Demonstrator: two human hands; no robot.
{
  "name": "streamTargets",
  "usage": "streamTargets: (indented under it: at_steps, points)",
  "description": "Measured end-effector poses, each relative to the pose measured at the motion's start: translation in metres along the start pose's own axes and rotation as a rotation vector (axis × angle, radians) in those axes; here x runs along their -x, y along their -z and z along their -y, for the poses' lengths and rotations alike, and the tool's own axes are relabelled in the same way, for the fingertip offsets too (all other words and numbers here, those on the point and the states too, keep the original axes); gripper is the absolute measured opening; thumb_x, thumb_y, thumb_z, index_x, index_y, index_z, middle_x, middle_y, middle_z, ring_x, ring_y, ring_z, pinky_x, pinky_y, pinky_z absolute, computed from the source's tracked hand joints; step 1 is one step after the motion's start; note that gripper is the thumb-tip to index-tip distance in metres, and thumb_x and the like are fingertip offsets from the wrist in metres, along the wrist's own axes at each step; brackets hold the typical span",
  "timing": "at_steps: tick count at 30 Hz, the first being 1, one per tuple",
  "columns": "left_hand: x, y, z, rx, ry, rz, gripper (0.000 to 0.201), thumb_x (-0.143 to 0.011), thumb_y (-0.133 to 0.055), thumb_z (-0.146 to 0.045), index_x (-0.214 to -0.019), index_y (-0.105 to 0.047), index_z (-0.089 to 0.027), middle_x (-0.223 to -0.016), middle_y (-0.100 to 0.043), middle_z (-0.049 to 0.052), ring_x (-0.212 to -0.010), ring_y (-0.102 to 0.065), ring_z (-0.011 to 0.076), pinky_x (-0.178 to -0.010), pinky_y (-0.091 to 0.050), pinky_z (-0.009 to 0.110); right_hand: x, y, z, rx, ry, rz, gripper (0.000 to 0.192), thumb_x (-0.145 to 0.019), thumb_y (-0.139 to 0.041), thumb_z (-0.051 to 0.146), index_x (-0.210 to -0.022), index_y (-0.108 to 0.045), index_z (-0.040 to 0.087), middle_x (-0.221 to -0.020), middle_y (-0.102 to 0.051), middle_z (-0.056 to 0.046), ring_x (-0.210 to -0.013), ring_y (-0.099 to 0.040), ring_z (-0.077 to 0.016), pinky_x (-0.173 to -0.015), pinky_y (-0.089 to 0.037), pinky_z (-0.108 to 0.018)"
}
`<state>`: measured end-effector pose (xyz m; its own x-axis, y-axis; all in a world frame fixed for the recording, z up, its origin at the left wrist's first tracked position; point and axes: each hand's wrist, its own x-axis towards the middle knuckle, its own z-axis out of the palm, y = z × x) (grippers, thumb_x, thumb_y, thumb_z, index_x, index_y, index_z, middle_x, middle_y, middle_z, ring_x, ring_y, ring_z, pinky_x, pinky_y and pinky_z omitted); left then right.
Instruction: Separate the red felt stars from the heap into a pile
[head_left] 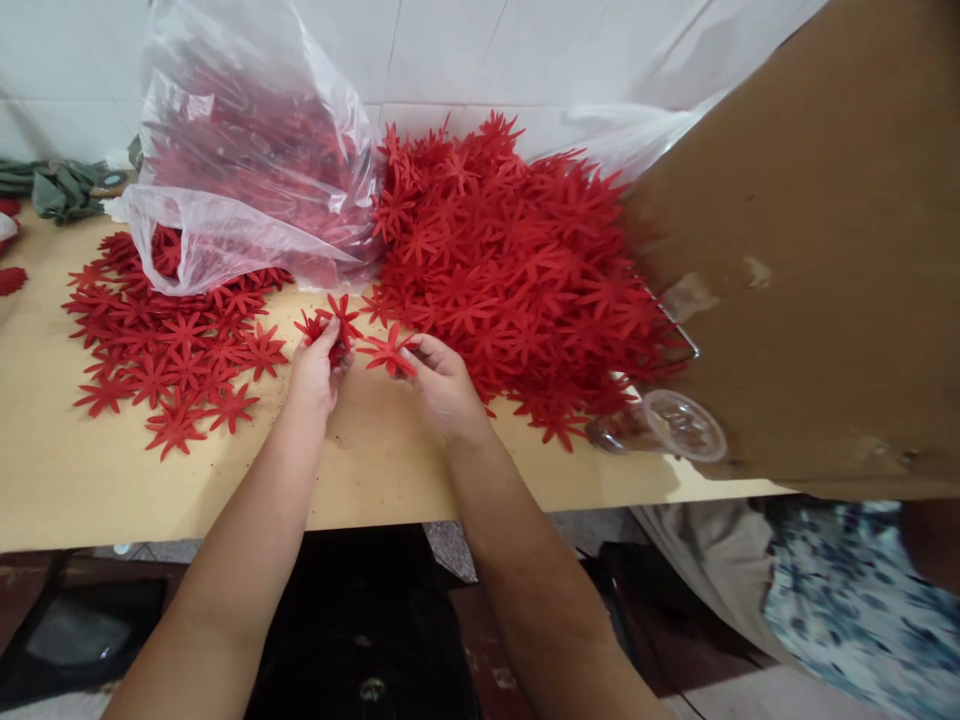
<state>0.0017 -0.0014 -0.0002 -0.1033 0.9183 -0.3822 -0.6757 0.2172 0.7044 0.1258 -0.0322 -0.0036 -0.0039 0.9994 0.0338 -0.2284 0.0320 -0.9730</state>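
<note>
Over the middle of the table, my left hand is closed on red flower-shaped pieces with narrow pointed petals; its fingers hide part of them. Just to the right, my right hand pinches one red petal piece by its edge. The two hands are a short gap apart. A large heap of the same red pieces rises beyond my right hand. To the left of my left hand lies a flatter spread of darker red pieces.
A clear plastic bag full of red pieces stands against the white tiled wall. At right, a big cardboard sheet borders the heap, with a clear plastic cup on its side near the table's front edge. Part of another person's patterned clothing shows at lower right.
</note>
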Motion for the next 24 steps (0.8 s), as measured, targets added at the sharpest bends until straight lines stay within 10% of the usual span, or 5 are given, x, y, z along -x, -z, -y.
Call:
streamTargets:
  at_steps: [10,24]
  points:
    - [0.008,-0.005,0.004,-0.2,-0.058,0.047,0.022,-0.056,-0.069,-0.022,-0.072,-0.055,-0.017,-0.06,-0.056,-0.006,-0.05,-0.048,0.0034,-0.05,-0.038,0.018,-0.003,0.004,-0.002,-0.172,-0.052,-0.075,0.022,-0.059,-0.064,0.026,-0.073,-0.047,0.021,-0.066,-0.054,0.006,-0.057,-0.052,-0.0064,-0.056,-0.044,-0.022]
    - [0.012,-0.006,0.007,-0.278,-0.064,0.25,0.024,-0.055,-0.07,-0.029,-0.071,-0.057,-0.016,-0.053,-0.051,-0.006,-0.043,-0.039,0.0019,-0.044,-0.031,0.017,-0.004,0.003,-0.004,0.148,0.042,-0.278,0.04,-0.069,-0.053,0.053,-0.051,-0.048,0.018,-0.046,-0.045,0.005,-0.043,-0.04,-0.0052,-0.045,-0.034,-0.02]
